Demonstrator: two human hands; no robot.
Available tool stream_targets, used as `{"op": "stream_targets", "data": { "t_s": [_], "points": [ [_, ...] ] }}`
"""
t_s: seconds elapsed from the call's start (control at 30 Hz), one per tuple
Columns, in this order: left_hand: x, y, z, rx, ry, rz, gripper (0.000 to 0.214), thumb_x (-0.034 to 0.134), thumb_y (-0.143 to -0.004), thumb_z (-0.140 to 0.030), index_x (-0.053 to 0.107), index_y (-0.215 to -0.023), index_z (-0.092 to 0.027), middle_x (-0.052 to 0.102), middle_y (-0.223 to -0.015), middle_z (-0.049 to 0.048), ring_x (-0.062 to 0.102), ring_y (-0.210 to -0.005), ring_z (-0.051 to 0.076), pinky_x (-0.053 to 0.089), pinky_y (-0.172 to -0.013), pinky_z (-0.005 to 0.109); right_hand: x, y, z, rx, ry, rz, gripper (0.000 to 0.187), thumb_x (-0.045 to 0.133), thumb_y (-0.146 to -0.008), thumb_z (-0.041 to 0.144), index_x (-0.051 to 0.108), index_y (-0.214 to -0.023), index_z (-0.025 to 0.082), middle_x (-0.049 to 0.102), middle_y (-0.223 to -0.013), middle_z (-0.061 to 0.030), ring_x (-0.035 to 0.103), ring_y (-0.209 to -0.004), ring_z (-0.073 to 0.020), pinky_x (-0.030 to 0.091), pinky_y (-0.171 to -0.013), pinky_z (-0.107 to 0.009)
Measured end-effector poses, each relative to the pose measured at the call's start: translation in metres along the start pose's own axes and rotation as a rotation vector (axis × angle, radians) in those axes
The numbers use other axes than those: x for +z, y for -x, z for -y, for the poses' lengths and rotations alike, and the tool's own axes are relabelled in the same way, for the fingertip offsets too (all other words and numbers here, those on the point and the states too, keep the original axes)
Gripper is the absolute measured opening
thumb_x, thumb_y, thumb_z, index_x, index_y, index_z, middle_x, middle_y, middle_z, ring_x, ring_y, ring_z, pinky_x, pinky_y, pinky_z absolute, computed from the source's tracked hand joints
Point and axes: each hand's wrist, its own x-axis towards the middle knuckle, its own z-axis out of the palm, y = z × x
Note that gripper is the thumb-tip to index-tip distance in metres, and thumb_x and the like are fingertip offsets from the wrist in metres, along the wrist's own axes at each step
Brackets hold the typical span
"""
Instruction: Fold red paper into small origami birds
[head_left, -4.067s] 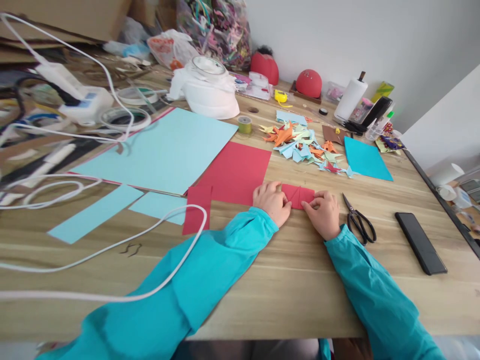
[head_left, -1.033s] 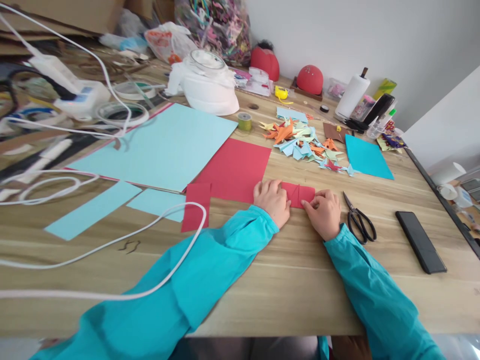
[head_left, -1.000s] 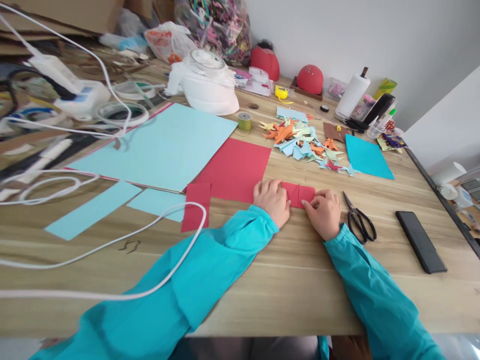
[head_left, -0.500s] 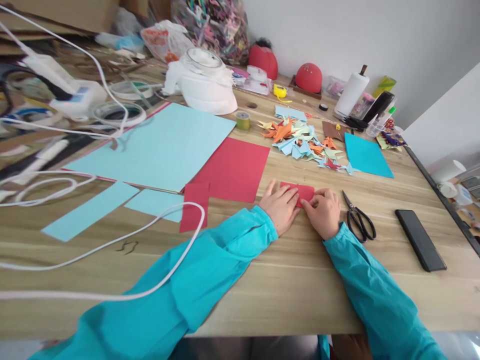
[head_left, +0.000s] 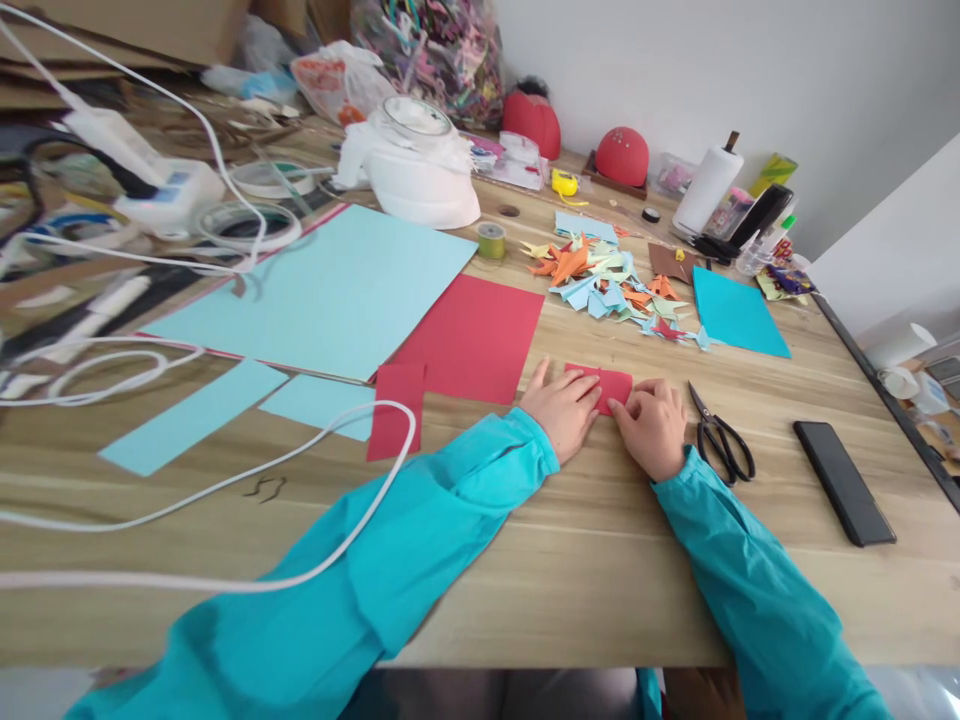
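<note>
A small folded piece of red paper (head_left: 613, 386) lies on the wooden table in front of me. My left hand (head_left: 562, 408) rests flat over its left part, fingers stretched out and thumb apart. At its right end, my right hand (head_left: 654, 425) has curled fingers, with the thumb and forefinger on the paper's edge. Black-handled scissors (head_left: 724, 440) lie just right of my right hand. Beyond the paper is a pile of folded paper cranes (head_left: 600, 285) in orange, pale blue, yellow-green and red.
A large light blue sheet (head_left: 322, 290), a red sheet (head_left: 480, 345) and cut strips lie left. A white cable (head_left: 390, 490) loops over my left sleeve. A phone (head_left: 844, 482) lies right, a turquoise square (head_left: 739, 312) farther back. A thread spool (head_left: 491, 241) stands behind the red sheet.
The view has shifted slightly, so everything sits a little farther right. Both hands keep their places on the red paper, with hardly any visible movement.
</note>
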Motion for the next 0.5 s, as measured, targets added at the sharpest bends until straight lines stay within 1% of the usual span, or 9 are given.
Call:
{"op": "stream_targets", "data": {
  "t_s": [0.17, 0.37, 0.43, 0.5],
  "points": [
    [0.003, 0.003, 0.002, 0.049, -0.045, 0.000, 0.038, 0.040, -0.090, -0.034, 0.054, -0.123, -0.021, 0.052, -0.131, 0.0085, 0.043, -0.123, 0.026, 0.014, -0.107, 0.058, -0.007, -0.002, -0.002, -0.056, 0.047, 0.096, 0.030, 0.060, -0.078, 0.041, 0.054, -0.057, 0.020, 0.056, -0.105, -0.0056, 0.047, -0.097, -0.0253, 0.034, -0.076, -0.038],
    [0.005, 0.007, 0.008, 0.100, -0.076, 0.037, 0.059, 0.039, -0.085, -0.055, 0.044, -0.132, -0.020, 0.045, -0.137, 0.0098, 0.037, -0.128, 0.029, 0.011, -0.109, 0.057, -0.011, -0.006, -0.005, -0.080, 0.066, 0.152, 0.029, 0.058, -0.079, 0.043, 0.056, -0.060, 0.020, 0.054, -0.109, -0.0056, 0.047, -0.099, -0.0262, 0.035, -0.076, -0.039],
    [0.005, 0.008, 0.009, 0.101, -0.070, 0.062, 0.063, 0.037, -0.084, -0.059, 0.042, -0.133, -0.019, 0.043, -0.138, 0.0105, 0.034, -0.130, 0.029, 0.011, -0.109, 0.057, -0.011, -0.007, -0.007, -0.080, 0.038, 0.143, 0.027, 0.060, -0.078, 0.041, 0.058, -0.061, 0.021, 0.055, -0.107, -0.0054, 0.047, -0.098, -0.0259, 0.035, -0.078, -0.039],
    [0.004, 0.008, 0.010, 0.095, -0.065, 0.083, 0.065, 0.035, -0.084, -0.060, 0.040, -0.134, -0.019, 0.042, -0.139, 0.0107, 0.033, -0.131, 0.029, 0.012, -0.108, 0.057, -0.010, -0.007, -0.009, -0.120, -0.007, 0.101, 0.018, 0.061, -0.078, 0.037, 0.062, -0.068, 0.022, 0.056, -0.104, -0.0062, 0.049, -0.098, -0.0247, 0.036, -0.080, -0.038]
  ]
}}
